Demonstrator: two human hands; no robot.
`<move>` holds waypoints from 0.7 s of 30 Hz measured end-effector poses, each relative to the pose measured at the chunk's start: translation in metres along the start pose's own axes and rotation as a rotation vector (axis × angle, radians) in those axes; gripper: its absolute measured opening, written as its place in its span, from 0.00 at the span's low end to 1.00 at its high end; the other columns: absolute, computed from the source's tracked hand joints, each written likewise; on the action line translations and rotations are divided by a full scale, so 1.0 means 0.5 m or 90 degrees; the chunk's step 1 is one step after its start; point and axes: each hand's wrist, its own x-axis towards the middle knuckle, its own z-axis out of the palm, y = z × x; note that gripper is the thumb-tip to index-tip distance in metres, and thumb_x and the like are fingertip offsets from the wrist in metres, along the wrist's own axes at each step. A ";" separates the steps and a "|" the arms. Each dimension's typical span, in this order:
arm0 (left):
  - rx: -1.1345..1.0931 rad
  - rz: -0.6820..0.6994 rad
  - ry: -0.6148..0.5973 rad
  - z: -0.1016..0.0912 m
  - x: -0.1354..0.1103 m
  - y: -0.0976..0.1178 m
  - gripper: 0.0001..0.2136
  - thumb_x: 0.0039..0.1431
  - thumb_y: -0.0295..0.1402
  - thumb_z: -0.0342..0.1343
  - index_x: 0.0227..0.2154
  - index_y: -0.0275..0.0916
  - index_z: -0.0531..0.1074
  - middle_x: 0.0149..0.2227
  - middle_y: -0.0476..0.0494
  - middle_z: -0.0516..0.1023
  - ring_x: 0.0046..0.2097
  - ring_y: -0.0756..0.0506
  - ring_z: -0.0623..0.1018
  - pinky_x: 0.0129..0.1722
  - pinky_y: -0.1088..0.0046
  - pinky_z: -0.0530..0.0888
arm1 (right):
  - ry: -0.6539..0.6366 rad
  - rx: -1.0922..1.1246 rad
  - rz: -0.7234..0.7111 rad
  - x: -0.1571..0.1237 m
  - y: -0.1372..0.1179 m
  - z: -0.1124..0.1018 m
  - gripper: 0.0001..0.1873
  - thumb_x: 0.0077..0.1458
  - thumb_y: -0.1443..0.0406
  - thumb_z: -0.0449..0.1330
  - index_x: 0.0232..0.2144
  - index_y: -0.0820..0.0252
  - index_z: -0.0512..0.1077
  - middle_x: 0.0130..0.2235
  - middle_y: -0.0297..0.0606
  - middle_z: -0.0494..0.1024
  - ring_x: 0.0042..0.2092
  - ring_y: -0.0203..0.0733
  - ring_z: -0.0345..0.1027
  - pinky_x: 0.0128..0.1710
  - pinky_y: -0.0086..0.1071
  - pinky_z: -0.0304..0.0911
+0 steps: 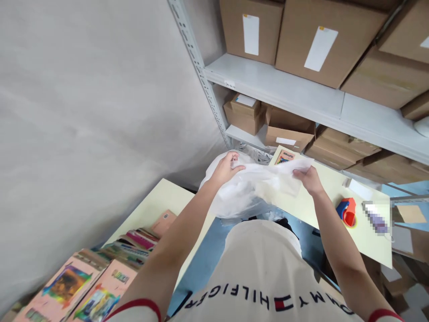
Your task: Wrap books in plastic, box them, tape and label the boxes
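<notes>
Both of my hands hold a crumpled white translucent plastic bag (248, 190) in front of my chest. My left hand (225, 168) grips its upper left edge with the fingers closed. My right hand (309, 178) pinches the right end of the bag, fingers closed on the plastic. The bag hangs over the gap between two pale yellow tables, above the right table (335, 192). A colourful booklet (284, 157) lies on that table just behind the bag.
A red and blue tape dispenser (347, 211) sits on the right table. Stacks of pink picture books (83, 286) cover the left table (157, 201). Grey metal shelves (284, 89) with cardboard boxes stand behind. A white wall is on the left.
</notes>
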 end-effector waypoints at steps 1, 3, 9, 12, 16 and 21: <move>0.006 0.001 -0.047 0.006 0.014 0.006 0.23 0.48 0.39 0.68 0.47 0.44 0.69 0.39 0.48 0.78 0.41 0.45 0.78 0.46 0.70 0.74 | 0.036 0.011 0.012 -0.009 0.007 -0.025 0.26 0.37 0.51 0.70 0.37 0.60 0.73 0.37 0.42 0.81 0.38 0.47 0.75 0.41 0.41 0.71; 0.021 0.009 -0.153 0.024 0.044 0.017 0.24 0.46 0.39 0.69 0.47 0.45 0.73 0.36 0.49 0.79 0.38 0.45 0.79 0.44 0.70 0.74 | 0.090 0.032 0.057 -0.027 0.023 -0.079 0.25 0.38 0.48 0.68 0.34 0.59 0.73 0.34 0.41 0.81 0.35 0.46 0.76 0.37 0.39 0.71; 0.185 0.018 -0.262 0.149 0.124 0.074 0.06 0.53 0.28 0.60 0.31 0.45 0.79 0.37 0.46 0.83 0.44 0.39 0.79 0.47 0.64 0.72 | 0.248 -0.143 0.205 -0.092 0.119 -0.245 0.19 0.48 0.46 0.60 0.24 0.55 0.68 0.21 0.35 0.73 0.24 0.43 0.69 0.25 0.35 0.64; 0.235 0.006 -0.213 0.239 0.143 0.116 0.09 0.54 0.24 0.57 0.32 0.45 0.79 0.39 0.45 0.83 0.46 0.37 0.79 0.52 0.58 0.69 | 0.287 -0.290 0.274 -0.127 0.186 -0.298 0.16 0.52 0.52 0.59 0.21 0.53 0.63 0.18 0.34 0.70 0.22 0.44 0.68 0.26 0.37 0.63; 0.283 -0.017 -0.151 0.365 0.139 0.169 0.13 0.58 0.21 0.53 0.41 0.39 0.79 0.47 0.36 0.80 0.54 0.33 0.75 0.63 0.44 0.57 | 0.311 -0.348 0.281 -0.164 0.279 -0.326 0.11 0.53 0.56 0.58 0.26 0.54 0.63 0.22 0.38 0.74 0.30 0.49 0.73 0.33 0.40 0.67; 0.307 -0.032 -0.151 0.511 0.060 0.217 0.35 0.57 0.32 0.61 0.67 0.32 0.56 0.71 0.24 0.48 0.71 0.26 0.48 0.67 0.37 0.44 | 0.306 -0.347 0.280 -0.175 0.388 -0.327 0.11 0.57 0.60 0.53 0.41 0.59 0.65 0.32 0.44 0.78 0.36 0.52 0.75 0.37 0.45 0.70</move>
